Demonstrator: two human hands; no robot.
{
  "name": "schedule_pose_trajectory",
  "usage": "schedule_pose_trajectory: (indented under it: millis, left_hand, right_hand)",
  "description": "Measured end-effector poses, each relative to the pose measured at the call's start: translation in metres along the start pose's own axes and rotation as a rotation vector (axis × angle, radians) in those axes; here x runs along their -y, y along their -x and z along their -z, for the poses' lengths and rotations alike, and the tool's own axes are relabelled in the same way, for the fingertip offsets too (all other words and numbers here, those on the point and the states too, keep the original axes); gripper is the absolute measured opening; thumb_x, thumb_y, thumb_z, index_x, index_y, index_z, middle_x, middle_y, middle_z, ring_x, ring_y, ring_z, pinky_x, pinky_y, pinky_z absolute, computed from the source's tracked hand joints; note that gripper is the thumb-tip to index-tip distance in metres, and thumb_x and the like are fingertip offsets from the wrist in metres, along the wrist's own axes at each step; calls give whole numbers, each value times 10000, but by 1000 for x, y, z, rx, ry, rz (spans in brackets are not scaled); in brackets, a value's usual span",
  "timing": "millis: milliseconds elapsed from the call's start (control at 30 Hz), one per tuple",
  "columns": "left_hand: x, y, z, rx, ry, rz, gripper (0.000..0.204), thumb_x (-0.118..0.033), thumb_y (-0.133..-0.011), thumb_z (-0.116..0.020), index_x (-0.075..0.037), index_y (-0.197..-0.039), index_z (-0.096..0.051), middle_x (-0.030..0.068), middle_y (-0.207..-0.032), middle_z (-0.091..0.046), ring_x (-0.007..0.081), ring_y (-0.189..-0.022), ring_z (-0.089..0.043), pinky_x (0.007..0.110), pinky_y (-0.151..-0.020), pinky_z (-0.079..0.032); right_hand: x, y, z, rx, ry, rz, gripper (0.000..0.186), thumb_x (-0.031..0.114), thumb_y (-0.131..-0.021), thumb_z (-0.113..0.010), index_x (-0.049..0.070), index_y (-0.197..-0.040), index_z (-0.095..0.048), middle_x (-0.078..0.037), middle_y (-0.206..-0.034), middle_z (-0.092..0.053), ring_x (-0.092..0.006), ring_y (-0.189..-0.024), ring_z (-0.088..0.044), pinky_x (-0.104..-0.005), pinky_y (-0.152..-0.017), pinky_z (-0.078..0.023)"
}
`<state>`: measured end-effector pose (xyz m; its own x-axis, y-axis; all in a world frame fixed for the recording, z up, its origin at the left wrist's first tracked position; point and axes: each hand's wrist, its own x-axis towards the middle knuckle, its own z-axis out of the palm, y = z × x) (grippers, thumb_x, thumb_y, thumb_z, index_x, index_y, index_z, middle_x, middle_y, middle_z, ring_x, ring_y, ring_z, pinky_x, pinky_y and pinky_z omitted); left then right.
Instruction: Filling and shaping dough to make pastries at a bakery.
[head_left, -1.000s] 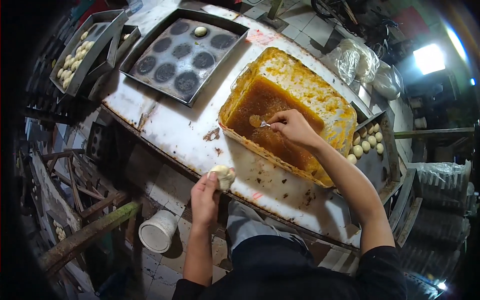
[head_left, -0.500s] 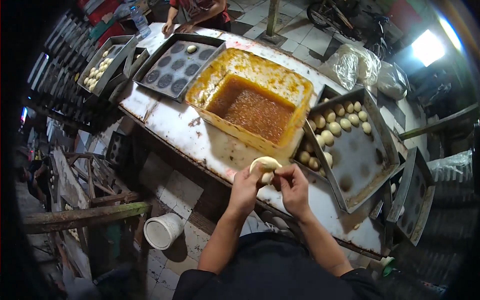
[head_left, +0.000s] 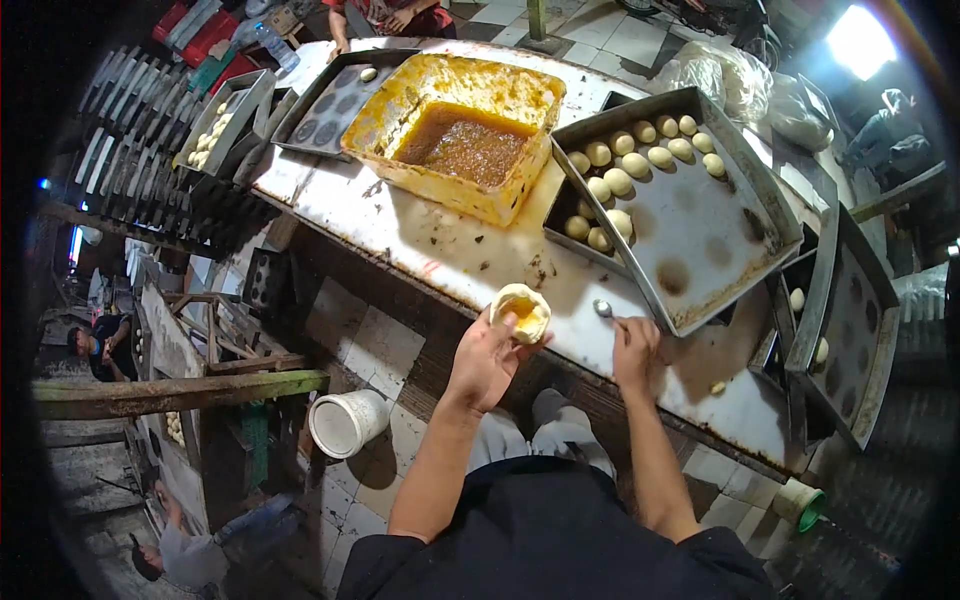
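Observation:
My left hand point(head_left: 483, 362) cradles an opened round of pale dough point(head_left: 522, 298) with orange filling in its hollow, the thumb at the dough's front. To its right, my right hand point(head_left: 635, 352) grips a metal spoon point(head_left: 602, 308) by the handle, low over the white tabletop point(head_left: 440, 258) near the front edge. Beyond them stands a yellow-stained plastic tub point(head_left: 530, 80) with brown-orange filling inside. A tilted metal tray point(head_left: 760, 262) with several dough balls point(head_left: 635, 164) lies to the right of the tub.
More trays sit at back left point(head_left: 290, 128), far left point(head_left: 235, 112) and right point(head_left: 870, 340). A white bucket point(head_left: 345, 425) stands on the floor. A co-worker point(head_left: 390, 18) is behind the table; other people point(head_left: 105, 345) are at left. Plastic bags point(head_left: 730, 75) lie at back right.
My hands have separated: the left now holds the dough opened with filling showing, while the right has moved right with the spoon. The view has swung, bringing more trays and people into sight.

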<state>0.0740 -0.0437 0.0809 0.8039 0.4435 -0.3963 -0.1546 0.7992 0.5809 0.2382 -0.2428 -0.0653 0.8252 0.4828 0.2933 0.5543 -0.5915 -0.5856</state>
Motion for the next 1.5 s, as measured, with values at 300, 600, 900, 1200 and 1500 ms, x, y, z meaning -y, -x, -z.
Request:
schedule_pose_trajectory:
  millis: [300, 600, 900, 1200, 1500]
  left_hand:
    - [-21, 153, -4, 259, -539, -24, 593, -104, -1045, -612, -10, -1564, -342, 91, -1400, -560, 162, -1300, -537, 306, -1125, -423]
    - [-3, 269, 88, 76, -336, -197, 428, -274, -1116, -426, 19, -1406, -541, 93, -1156, -636, 129, -1002, -623, 299, -878, -520]
    - [59, 314, 61, 199, -419, -396, 346, -119, -973, -719, -10, -1275, -592, 60, -1091, -645, 138, -1010, -651, 276, -892, -526]
    - [170, 269, -40, 128, -807, -260, 309, -193, -1093, -503, 31, -1154, -708, 102, -1081, -744, 155, -952, -682, 307, -868, -545]
    - [238, 244, -121, 363, -1256, -463, 305, -173, -1073, -529, 24, -1247, -683, 184, -1149, -739, 275, -1037, -721, 355, -889, -555]
  right_hand:
    - [182, 44, 105, 675, -1394, -4, 637, 189, -840, -854, 33, -1410, -616, -124, -1461, -514, -235, -1342, -498, -370, -1116, -413]
    - [283, 188, 132, 471, -912, 344, 324, -30, -839, -782, 24, -1158, -757, -107, -1316, -625, -210, -1173, -649, -335, -989, -540]
    - [235, 243, 166, 549, -1329, -369, 232, 39, -904, -779, -7, -1113, -687, -58, -998, -732, -121, -917, -694, -263, -834, -560]
    - [114, 253, 260, 360, -1127, -204, 148, 21, -919, -757, -8, -1063, -736, -84, -1062, -735, -133, -932, -692, -291, -825, -580]
    - [6, 237, 292, 299, -1223, -316, 170, 19, -938, -745, -26, -1096, -701, -52, -973, -724, -115, -879, -695, -268, -779, -589]
